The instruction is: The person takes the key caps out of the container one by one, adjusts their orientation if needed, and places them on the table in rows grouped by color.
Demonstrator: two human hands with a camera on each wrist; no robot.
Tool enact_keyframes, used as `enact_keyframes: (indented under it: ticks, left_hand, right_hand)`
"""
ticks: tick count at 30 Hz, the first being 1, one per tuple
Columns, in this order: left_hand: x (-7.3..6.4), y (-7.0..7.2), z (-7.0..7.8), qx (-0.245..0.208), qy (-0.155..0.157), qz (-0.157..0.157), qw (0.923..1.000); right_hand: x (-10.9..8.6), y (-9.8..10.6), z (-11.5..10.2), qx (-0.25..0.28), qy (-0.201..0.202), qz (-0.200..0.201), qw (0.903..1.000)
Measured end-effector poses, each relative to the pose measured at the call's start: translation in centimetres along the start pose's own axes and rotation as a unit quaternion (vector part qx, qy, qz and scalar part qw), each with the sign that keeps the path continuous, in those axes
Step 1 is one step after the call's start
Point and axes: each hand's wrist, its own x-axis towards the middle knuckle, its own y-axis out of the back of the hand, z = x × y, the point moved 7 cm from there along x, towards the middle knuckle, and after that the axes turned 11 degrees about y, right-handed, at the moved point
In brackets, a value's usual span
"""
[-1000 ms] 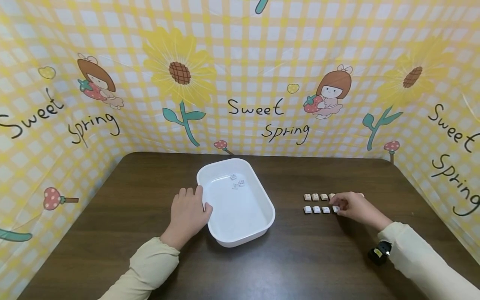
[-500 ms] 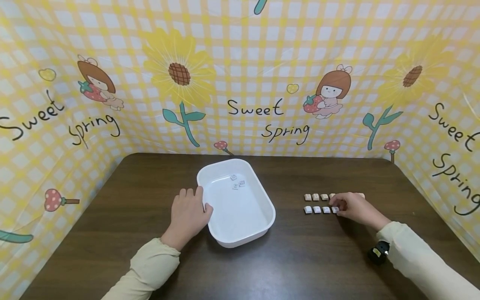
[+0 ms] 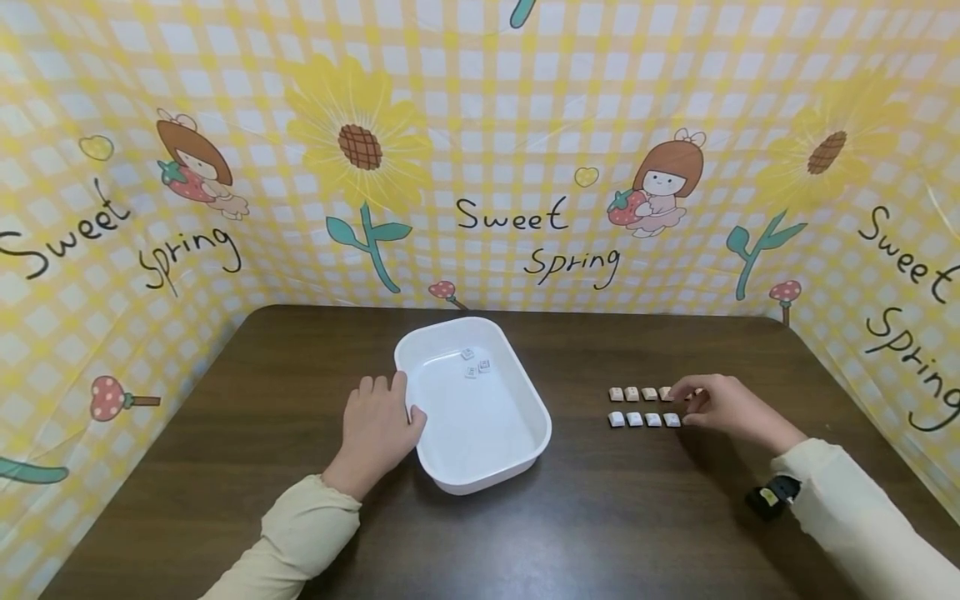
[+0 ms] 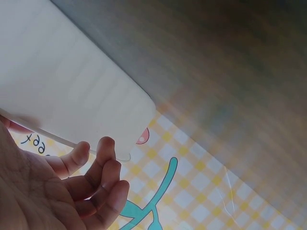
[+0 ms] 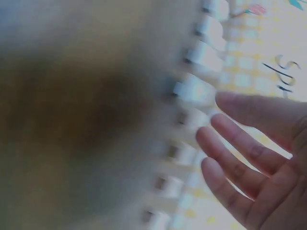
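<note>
Right hand [image 3: 718,406] sits at the right end of two short rows of small square keycaps [image 3: 643,407] on the dark brown wooden table [image 3: 615,517], fingers loosely spread over the far row; can't tell if it's actually pinching one. Wrist view is blurry but shows relaxed, slightly parted fingers [image 5: 240,153] beside the caps. Left hand [image 3: 377,432] rests against the near-left rim of the white rectangular plastic tub [image 3: 525,392], thumb on the edge. Three more caps [image 3: 474,363] lie inside the tub.
</note>
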Motion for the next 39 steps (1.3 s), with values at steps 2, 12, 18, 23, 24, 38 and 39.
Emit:
enact_keyframes:
  ticks: [2, 12, 18, 23, 24, 38, 39]
  left_hand:
    - [0.0, -0.1, 0.0, 0.0, -0.001, -0.002, 1.0]
    - [0.1, -0.2, -0.1, 0.003, -0.002, -0.003, 1.0]
    - [0.1, -0.3, 0.0, 0.001, -0.003, 0.001, 1.0]
    - [0.1, -0.2, -0.1, 0.004, -0.004, 0.005, 1.0]
    - [0.0, -0.2, -0.1, 0.006, -0.004, 0.004, 1.0]
    - [-0.1, -0.1, -0.1, 0.019, -0.001, 0.001, 0.9998]
    - [-0.1, 0.0, -0.2, 0.02, 0.0, 0.001, 0.9998]
  right_hand:
    - [0.1, 1.1, -0.7, -0.014, 0.007, -0.005, 0.9999]
    - [6.5, 5.8, -9.1, -0.021, 0.066, 0.016, 0.9975]
    - [13.3, 4.1, -14.3, 0.003, 0.124, 0.016, 0.9922]
    - [18.9, 0.8, -17.6, 0.01, 0.146, -0.01, 0.9892]
    - [19.9, -0.1, -18.1, 0.009, 0.145, -0.022, 0.9891]
    - [25.5, -10.4, -18.3, -0.158, 0.029, -0.159, 0.9742]
    - [25.5, -10.7, -18.0, -0.172, 0.028, -0.154, 0.9726]
